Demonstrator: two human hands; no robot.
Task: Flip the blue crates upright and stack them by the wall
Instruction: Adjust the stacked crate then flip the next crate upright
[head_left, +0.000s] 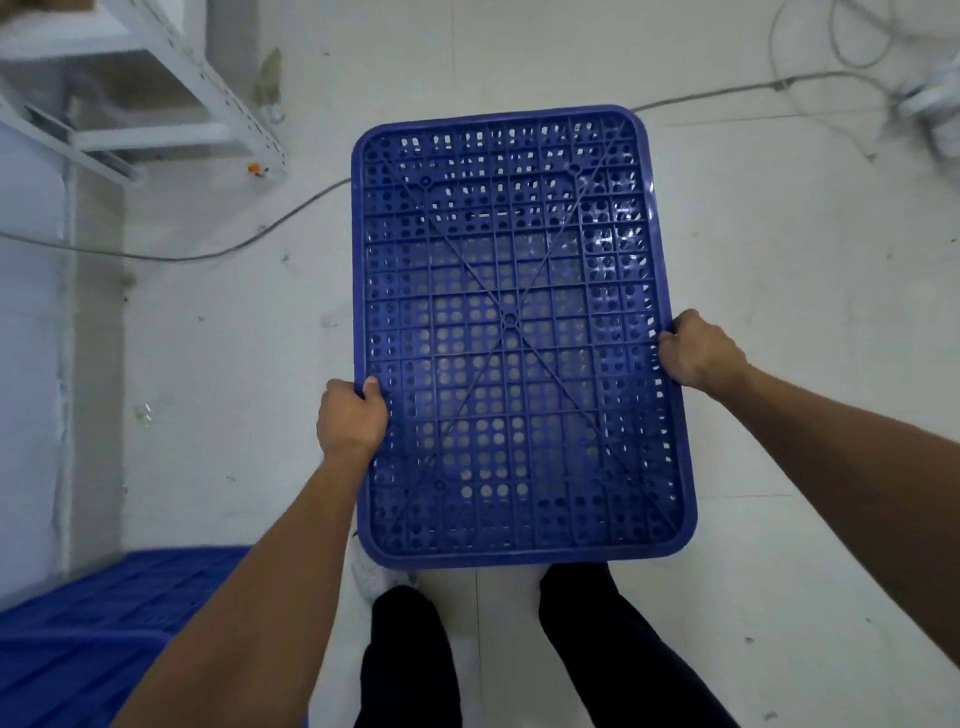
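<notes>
We've got the crate (511, 338) bottom-up, left hand (352, 418) and right hand (698, 351) clamped on its long edges, ready to flip it.

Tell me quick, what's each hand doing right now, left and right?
Left hand: closed on the left edge of the blue crate, thumb on top.
Right hand: closed on the crate's right edge.

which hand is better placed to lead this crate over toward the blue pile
Left, probably: the left hand grips the crate on the edge facing the blue pile at lower left, while the right hand grips the far edge.
</notes>
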